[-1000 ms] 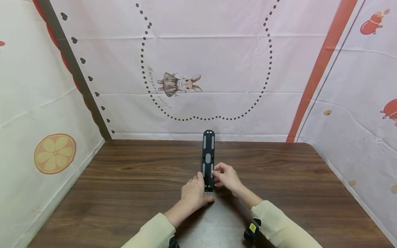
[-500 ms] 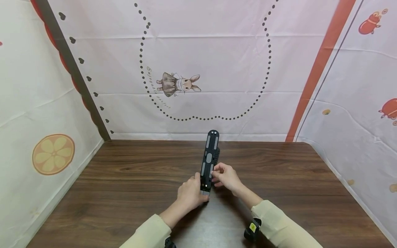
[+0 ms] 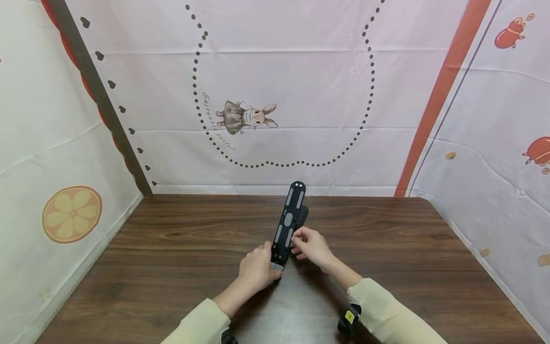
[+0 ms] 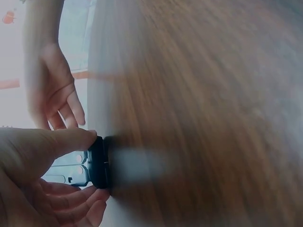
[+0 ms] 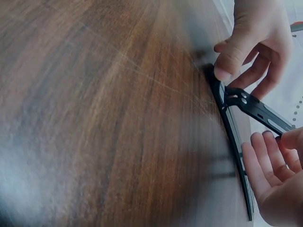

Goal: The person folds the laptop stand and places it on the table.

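A black folding stand (image 3: 289, 220) with grey pads leans diagonally, its far end to the right, at the table's middle. My left hand (image 3: 255, 270) grips its near end, thumb across the bottom. At its right edge, my right hand (image 3: 312, 248) pinches the side with thumb and fingertips. The right wrist view shows a raised arm (image 5: 262, 113) hinged off a long thin bar (image 5: 235, 151); my left hand (image 5: 260, 38) holds the hinge end, and my right hand (image 5: 277, 189) has its fingertips at the raised arm. In the left wrist view the hinge end (image 4: 98, 163) is between thumb and fingers.
The brown wooden table (image 3: 193, 229) lies under the hands. A pale printed cloth (image 3: 301, 95) hangs behind it, with further cloth at the left and right sides.
The stand's near end has swung left with my left hand and its far end a little right, baring a dark part along its right side. My right hand has hardly moved.
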The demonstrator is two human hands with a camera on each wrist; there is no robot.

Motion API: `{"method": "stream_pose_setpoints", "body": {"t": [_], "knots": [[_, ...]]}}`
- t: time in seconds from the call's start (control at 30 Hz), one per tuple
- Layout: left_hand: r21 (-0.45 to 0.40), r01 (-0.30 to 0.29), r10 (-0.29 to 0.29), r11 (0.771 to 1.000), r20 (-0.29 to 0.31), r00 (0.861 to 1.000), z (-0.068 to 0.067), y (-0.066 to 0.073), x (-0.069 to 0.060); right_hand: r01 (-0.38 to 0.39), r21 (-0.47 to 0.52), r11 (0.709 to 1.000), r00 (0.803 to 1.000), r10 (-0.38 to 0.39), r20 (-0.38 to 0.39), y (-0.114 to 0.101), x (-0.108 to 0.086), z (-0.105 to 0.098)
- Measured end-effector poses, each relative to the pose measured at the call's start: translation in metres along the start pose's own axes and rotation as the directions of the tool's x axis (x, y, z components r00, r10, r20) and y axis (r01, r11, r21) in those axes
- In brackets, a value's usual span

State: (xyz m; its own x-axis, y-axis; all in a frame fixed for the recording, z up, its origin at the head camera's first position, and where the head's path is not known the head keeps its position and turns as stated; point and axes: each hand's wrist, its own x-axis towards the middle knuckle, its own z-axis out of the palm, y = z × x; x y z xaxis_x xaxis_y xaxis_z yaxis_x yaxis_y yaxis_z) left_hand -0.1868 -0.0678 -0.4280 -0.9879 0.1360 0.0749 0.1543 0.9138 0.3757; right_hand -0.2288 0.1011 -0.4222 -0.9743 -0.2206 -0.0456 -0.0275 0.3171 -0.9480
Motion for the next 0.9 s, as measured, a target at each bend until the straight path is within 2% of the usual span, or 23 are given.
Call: {"method": "stream_pose_setpoints", "body": {"t": [0.4, 0.53, 0.7, 0.9], "knots": [[-0.007, -0.012, 0.012, 1.0, -0.017, 1.0, -0.005, -0.013, -0.001, 0.109, -0.148, 0.983, 0.99, -0.12, -0.07, 0.003, 0.005, -0.009], [-0.011, -0.021, 0.021, 1.0, -0.024, 0.999, -0.007, -0.017, -0.002, 0.162, -0.208, 0.965, 0.976, -0.187, -0.11, 0.002, 0.008, -0.011], [-0.007, -0.036, 0.035, 0.999, -0.024, 0.999, -0.009, -0.022, -0.003, 0.226, -0.274, 0.935, 0.947, -0.277, -0.165, 0.0, 0.012, -0.015], [0.003, -0.042, 0.042, 0.999, -0.009, 0.999, -0.012, -0.029, -0.003, 0.254, -0.292, 0.922, 0.931, -0.315, -0.187, -0.003, 0.013, -0.022]]}}
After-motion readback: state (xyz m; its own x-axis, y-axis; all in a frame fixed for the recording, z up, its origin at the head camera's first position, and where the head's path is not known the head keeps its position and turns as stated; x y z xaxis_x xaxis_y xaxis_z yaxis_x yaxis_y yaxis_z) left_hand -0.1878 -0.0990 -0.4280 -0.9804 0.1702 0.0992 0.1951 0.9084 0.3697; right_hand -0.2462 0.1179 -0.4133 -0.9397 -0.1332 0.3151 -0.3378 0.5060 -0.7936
